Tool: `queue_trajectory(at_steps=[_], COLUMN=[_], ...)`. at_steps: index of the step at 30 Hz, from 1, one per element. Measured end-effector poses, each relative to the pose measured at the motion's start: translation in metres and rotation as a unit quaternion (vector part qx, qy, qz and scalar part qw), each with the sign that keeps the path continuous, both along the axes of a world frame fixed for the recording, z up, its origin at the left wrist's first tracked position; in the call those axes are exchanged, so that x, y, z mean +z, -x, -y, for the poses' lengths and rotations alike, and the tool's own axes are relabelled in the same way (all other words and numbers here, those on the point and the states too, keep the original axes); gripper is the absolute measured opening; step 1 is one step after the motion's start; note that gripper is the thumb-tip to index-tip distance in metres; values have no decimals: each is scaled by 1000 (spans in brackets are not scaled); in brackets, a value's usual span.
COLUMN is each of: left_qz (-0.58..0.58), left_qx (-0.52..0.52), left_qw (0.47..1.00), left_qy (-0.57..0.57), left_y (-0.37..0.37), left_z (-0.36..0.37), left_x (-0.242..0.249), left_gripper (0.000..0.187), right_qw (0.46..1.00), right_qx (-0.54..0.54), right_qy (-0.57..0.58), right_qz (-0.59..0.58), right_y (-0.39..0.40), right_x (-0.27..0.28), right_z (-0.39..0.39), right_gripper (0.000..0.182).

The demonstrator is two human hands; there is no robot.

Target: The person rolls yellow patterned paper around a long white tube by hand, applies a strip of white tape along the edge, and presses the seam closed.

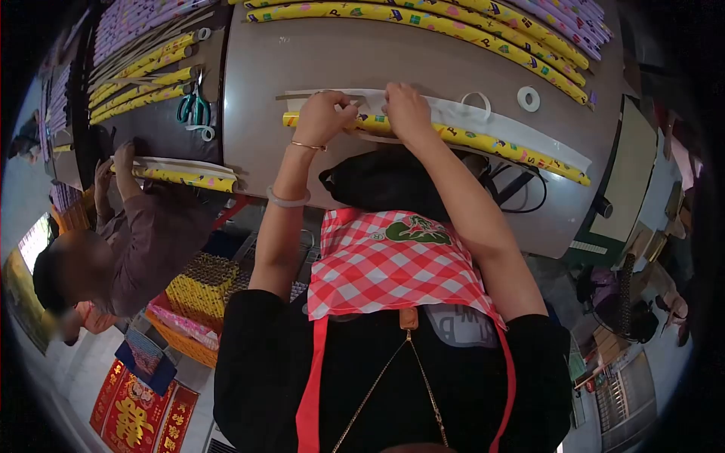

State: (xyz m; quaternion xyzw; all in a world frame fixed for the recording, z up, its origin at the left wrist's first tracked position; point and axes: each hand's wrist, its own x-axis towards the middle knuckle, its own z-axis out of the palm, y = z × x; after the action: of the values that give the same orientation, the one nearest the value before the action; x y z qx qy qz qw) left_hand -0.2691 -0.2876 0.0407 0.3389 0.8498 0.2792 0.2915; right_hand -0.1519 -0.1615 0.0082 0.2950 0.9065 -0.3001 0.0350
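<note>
A long yellow patterned roll [491,145] lies along the table's near edge, its white inner side turned up behind it. My left hand [325,117] is closed near the roll's left end, fingers pinched by a thin brown strip [296,96]. Further right, my right hand [408,112] bends over the same roll with its fingers curled together; what they hold is too small to make out. A loop of pale tape [476,104] stands up at the white edge, right of my right hand.
A white tape ring [529,99] lies beyond the roll. More yellow rolls [423,23] line the far side. Green-handled scissors [195,109] lie on the left table [158,136], where another person [151,234] handles a yellow roll. A black bag [385,179] sits at the near edge.
</note>
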Motion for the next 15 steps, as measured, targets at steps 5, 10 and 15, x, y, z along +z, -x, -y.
queue_trajectory(at_steps=[5, 10, 15], left_qz=[71, 85, 186], left_qx=[31, 17, 60], left_qw=[997, 995, 981], left_qy=[13, 40, 1], left_y=[5, 16, 28], left_z=[11, 30, 47], left_x=[20, 22, 25], left_gripper=[23, 18, 17], right_qw=[1000, 1000, 1000], right_qx=[3, -2, -1], right_qy=[4, 13, 11], right_qz=[-6, 4, 28], right_y=[0, 2, 4], right_x=[0, 2, 2], right_z=[0, -1, -3], right_gripper=[18, 18, 19])
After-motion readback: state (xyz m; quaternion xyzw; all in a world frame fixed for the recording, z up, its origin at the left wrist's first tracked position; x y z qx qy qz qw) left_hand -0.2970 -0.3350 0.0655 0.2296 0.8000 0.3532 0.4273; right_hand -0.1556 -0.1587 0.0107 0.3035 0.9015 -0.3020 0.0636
